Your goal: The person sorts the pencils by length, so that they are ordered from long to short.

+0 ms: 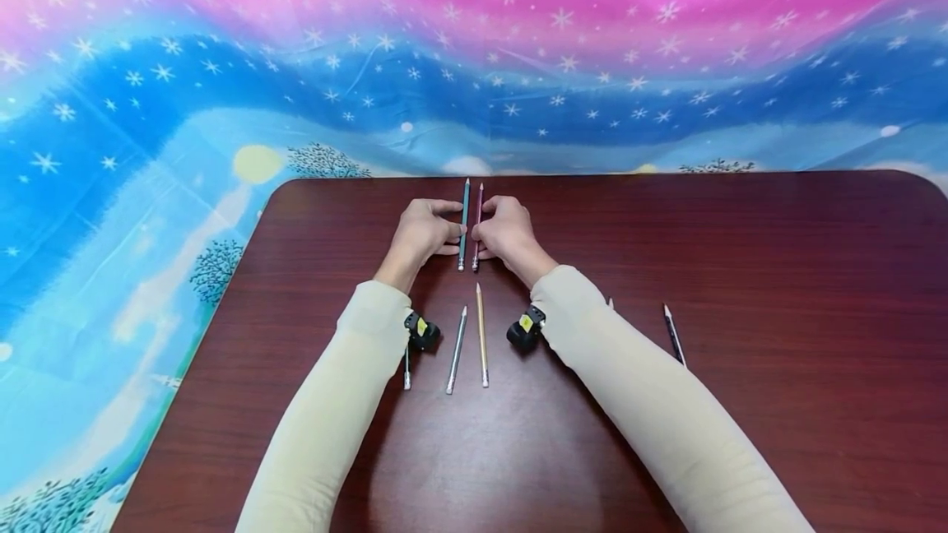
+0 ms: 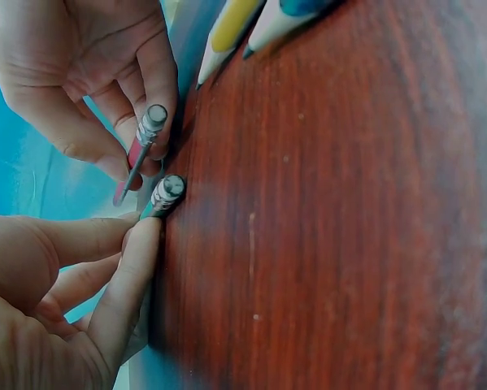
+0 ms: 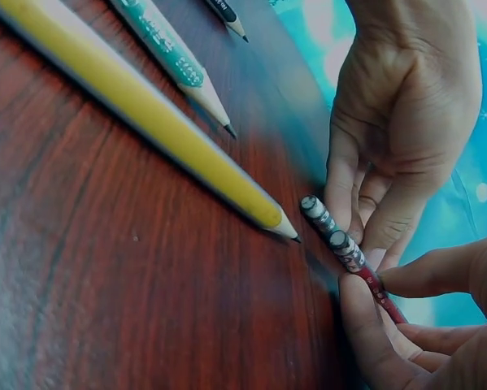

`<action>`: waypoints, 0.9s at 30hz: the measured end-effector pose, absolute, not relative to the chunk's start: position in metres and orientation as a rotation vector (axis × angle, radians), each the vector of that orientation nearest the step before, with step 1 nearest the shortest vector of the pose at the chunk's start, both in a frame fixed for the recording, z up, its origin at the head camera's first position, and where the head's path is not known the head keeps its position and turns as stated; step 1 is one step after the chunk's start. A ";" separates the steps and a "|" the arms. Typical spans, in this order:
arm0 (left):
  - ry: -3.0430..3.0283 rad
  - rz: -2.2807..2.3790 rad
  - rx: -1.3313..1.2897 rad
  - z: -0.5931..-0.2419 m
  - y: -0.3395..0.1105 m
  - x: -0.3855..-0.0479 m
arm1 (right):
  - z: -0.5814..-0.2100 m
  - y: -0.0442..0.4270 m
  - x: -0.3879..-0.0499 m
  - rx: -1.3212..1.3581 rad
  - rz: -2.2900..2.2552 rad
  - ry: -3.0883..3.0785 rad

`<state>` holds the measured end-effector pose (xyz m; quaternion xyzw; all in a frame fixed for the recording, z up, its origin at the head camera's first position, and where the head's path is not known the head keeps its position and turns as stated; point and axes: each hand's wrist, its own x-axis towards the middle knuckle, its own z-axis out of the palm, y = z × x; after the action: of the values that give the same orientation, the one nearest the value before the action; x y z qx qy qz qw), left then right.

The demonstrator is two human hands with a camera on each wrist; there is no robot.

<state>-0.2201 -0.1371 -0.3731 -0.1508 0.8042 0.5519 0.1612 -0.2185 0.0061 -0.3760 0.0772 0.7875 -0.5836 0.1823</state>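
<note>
Near the table's far edge, my left hand [image 1: 420, 230] pinches a teal pencil [image 1: 465, 208] between thumb and fingers. Beside it, my right hand [image 1: 509, 229] grips a red pencil [image 1: 477, 212] the same way. Both pencils point away from me, side by side with a narrow gap between them. Their eraser ends face me; the left wrist view shows the teal pencil's eraser [image 2: 171, 187] close to the wood, and the red pencil's eraser [image 2: 152, 118] also shows there. Closer to me lie a yellow pencil [image 1: 482, 336] and a green-and-silver pencil [image 1: 457, 350].
Another pencil [image 1: 406, 375] is partly hidden by the left wrist camera. On the right lies a black pencil [image 1: 672, 331], its end covered by the right sleeve; a pencil tip [image 1: 611, 303] peeks out beside that sleeve. A snowflake-patterned cloth [image 1: 474, 64] hangs behind the brown table [image 1: 800, 311].
</note>
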 end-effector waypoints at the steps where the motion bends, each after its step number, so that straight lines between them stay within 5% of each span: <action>1: 2.296 1.573 -0.433 -0.373 -0.137 -0.220 | -0.377 0.006 -0.219 0.220 -1.643 2.228; 27: 2.294 1.567 -0.466 -0.374 -0.137 -0.222 | -0.377 0.005 -0.225 0.188 -1.456 2.380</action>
<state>-0.2216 -0.1366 -0.3744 -0.1632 0.8037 0.5490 0.1614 -0.2250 0.0051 -0.3773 0.0661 0.8384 -0.5131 0.1718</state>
